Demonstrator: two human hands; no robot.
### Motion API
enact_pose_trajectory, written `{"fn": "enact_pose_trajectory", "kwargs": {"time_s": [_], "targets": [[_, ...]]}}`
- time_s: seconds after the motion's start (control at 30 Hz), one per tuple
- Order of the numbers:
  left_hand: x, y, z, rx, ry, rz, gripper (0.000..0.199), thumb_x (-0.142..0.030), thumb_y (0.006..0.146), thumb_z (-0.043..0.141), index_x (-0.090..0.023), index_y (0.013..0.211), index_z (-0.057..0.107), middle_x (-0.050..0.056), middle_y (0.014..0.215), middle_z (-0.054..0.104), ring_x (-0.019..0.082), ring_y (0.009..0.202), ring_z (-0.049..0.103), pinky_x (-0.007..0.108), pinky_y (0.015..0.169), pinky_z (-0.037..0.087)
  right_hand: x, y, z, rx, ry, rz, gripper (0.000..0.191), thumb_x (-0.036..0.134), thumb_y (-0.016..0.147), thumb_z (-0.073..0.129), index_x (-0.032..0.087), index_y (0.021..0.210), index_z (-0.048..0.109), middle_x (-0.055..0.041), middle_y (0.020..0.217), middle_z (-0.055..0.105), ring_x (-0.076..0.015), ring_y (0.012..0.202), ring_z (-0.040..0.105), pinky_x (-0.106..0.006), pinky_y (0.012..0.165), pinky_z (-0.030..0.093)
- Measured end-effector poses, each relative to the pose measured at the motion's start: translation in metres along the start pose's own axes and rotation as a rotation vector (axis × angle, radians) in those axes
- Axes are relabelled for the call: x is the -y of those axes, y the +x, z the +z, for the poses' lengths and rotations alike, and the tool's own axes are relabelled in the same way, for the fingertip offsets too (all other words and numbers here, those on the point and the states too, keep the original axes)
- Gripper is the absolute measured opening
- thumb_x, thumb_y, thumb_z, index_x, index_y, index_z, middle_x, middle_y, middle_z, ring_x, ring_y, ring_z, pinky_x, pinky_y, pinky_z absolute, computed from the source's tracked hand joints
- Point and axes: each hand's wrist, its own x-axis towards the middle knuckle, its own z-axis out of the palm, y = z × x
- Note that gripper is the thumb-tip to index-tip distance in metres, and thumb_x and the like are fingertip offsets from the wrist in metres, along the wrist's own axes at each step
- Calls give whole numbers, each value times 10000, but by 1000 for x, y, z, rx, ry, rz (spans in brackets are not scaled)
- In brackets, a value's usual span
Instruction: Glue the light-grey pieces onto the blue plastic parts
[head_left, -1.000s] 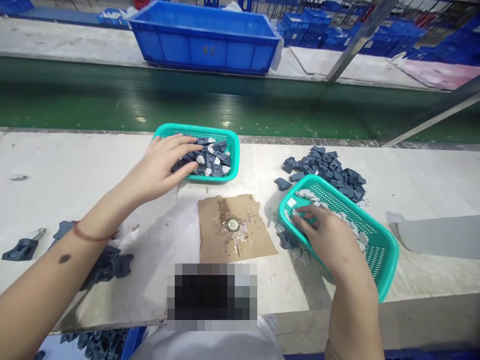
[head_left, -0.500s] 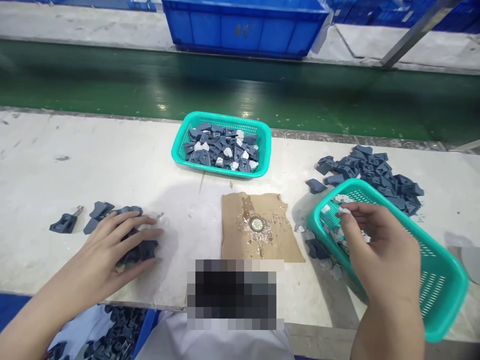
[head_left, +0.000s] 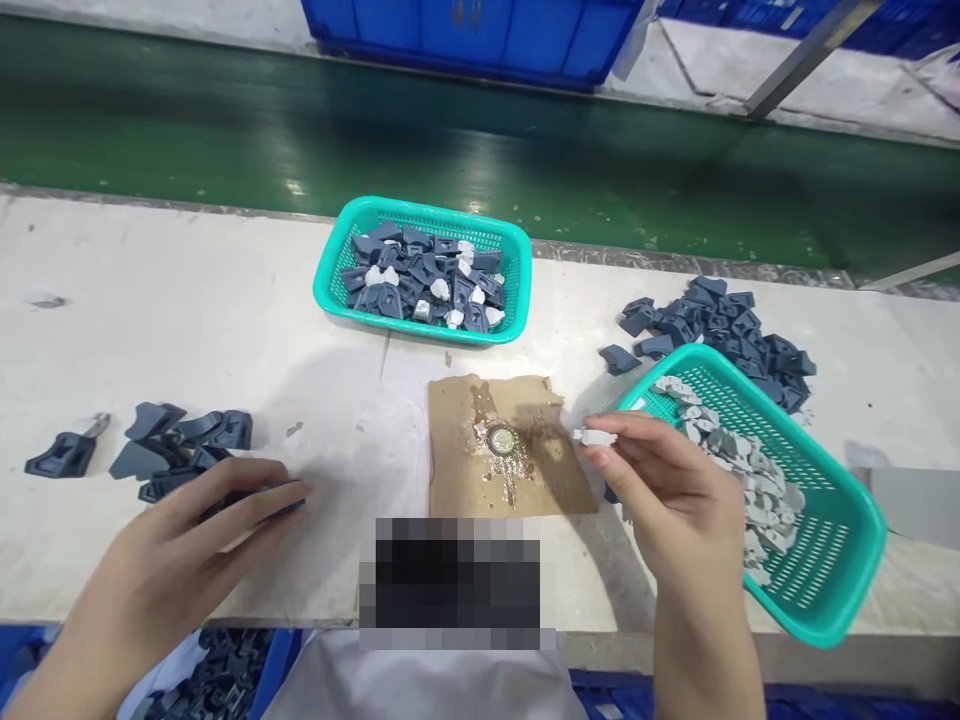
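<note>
Between the thumb and forefinger of my right hand [head_left: 675, 490] is a small white plastic piece [head_left: 598, 437], held level just left of the tilted green basket [head_left: 840, 490]. That basket holds many similar white pieces [head_left: 750, 470]. My left hand [head_left: 202, 540] is low over the table on the left, its fingers curled round a dark grey plastic part [head_left: 289, 498] that they mostly hide. Beside it lies a loose group of dark grey parts [head_left: 154, 440]. Centre front, a piece of brown cardboard [head_left: 457, 450] carries a small round disc [head_left: 502, 439] in a wet, shiny patch.
Farther back stands another green basket [head_left: 324, 285] with grey parts and white pieces mixed. A heap of grey parts [head_left: 720, 325] lies at the right. Beyond the table's far edge runs a green belt [head_left: 420, 150], with a large blue crate [head_left: 480, 40] behind it.
My right hand has come up and left out of the basket with a white piece. My left hand has drawn nearer and its fingers have closed on a grey part. The view has shifted slightly.
</note>
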Motion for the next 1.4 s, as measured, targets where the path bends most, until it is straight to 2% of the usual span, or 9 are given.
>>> {"fn": "enact_pose_trajectory", "kwargs": {"time_s": [0.13, 0.27, 0.37, 0.47, 0.57, 0.9, 1.13, 1.23, 1.4], "targets": [[-34, 14, 23, -62, -157, -85, 387, -228, 916, 675, -475, 1208, 732, 18, 1084, 625, 202, 909, 687, 244, 601, 530, 0, 2, 12, 92, 33, 66, 130, 266, 884, 742, 299, 1002, 783, -30, 957, 758, -192, 815, 717, -329, 757, 598], [-53, 34, 45, 35, -402, -133, 409, -249, 986, 588, -433, 1344, 656, 33, 1152, 643, 184, 974, 672, 252, 775, 555, -6, 3, 23, 113, 93, 151, 146, 269, 857, 771, 288, 1001, 773, 0, 796, 731, -163, 724, 687, -277, 674, 579], [-61, 45, 59, 126, -587, -271, 449, -298, 972, 622, -397, 1408, 592, 17, 1108, 702, 162, 907, 685, 273, 849, 561, -11, 3, 29, 133, 78, 146, 109, 258, 863, 771, 275, 971, 775, -12, 890, 748, -162, 776, 689, -291, 732, 579], [-69, 51, 70, 133, -703, -419, 330, -309, 906, 705, -309, 1236, 690, 17, 1082, 752, 186, 986, 695, 286, 912, 555, -13, 4, 31, 211, 12, 81, 135, 250, 917, 717, 278, 1029, 787, -42, 1069, 747, -194, 935, 703, -335, 827, 578], [-76, 54, 78, 152, -821, -452, 140, -285, 891, 699, -255, 1025, 724, 20, 1022, 772, 193, 1001, 712, 291, 934, 562, -11, 3, 32, 283, -103, 4, 185, 238, 966, 652, 269, 1093, 782, -60, 1105, 748, -220, 1042, 700, -361, 891, 573], [-78, 52, 86, 158, -886, -443, 122, -263, 894, 688, -254, 1013, 712, 32, 1055, 773, 199, 1020, 726, 302, 949, 572, -8, -2, 36, 295, -344, -296, 155, 165, 972, 619, 255, 1054, 715, -65, 1039, 773, -242, 1029, 716, -414, 917, 578], [-78, 51, 86, 148, -764, -389, 128, -280, 889, 701, -292, 1008, 746, -2, 1013, 775, 182, 917, 692, 280, 842, 546, -10, -3, 34, 276, -327, -281, 122, 159, 957, 640, 237, 1013, 716, -62, 994, 763, -227, 969, 717, -377, 863, 577], [-78, 52, 85, 115, -718, -411, 140, -286, 864, 729, -280, 1002, 752, 13, 1021, 779, 202, 947, 687, 311, 868, 520, -9, -3, 34, 251, -309, -268, 123, 161, 957, 633, 242, 990, 719, -56, 972, 759, -224, 935, 716, -370, 829, 575], [-79, 56, 84, 117, -916, -483, 119, -234, 839, 746, -242, 923, 663, 35, 989, 804, 219, 990, 730, 329, 901, 543, -10, -5, 36, 194, -266, -168, 92, 230, 949, 647, 244, 941, 738, -58, 922, 757, -226, 865, 710, -358, 750, 576]]}}
